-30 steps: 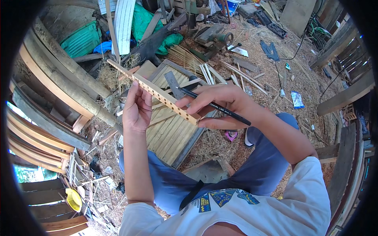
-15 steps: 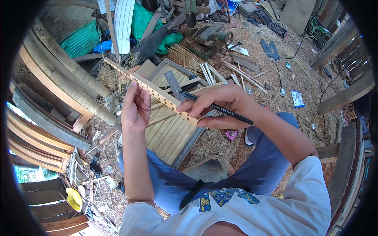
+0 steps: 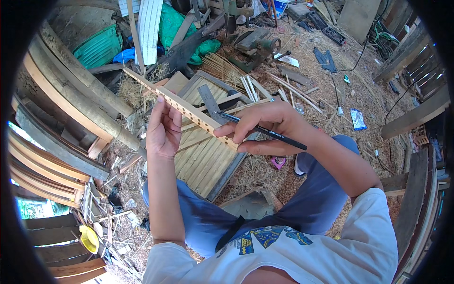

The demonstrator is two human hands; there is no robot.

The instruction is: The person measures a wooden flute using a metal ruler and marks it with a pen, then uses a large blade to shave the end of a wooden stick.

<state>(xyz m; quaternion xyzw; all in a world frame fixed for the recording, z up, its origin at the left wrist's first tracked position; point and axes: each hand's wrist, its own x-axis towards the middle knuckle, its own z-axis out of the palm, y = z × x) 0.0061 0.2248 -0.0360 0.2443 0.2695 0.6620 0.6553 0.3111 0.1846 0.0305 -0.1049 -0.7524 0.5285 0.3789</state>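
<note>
My left hand [image 3: 164, 127] pinches a long pale wooden strip [image 3: 191, 111] from below, near its middle. A row of round holes runs along the side of the strip facing me. The strip slants from far left down to near right, raised above a slatted wooden panel [image 3: 195, 166]. At its near end, my right hand [image 3: 269, 124] grips the strip between thumb and fingers. That same hand also has a slim black pencil [image 3: 279, 136] lying across it, tip toward the strip. A flat grey metal blade [image 3: 208, 99] shows just beyond the strip.
Thin sticks [image 3: 222, 70] and a green metal vise-like tool [image 3: 260, 47] lie beyond the panel. A pink tape roll [image 3: 278, 162] is on the shaving-covered ground by my right leg. Curved timber [image 3: 71, 118] stands at left, with a yellow container [image 3: 89, 239] nearer.
The pencil and my right fingers have shifted very slightly. Both hands keep hold of the strip, which stays almost in place.
</note>
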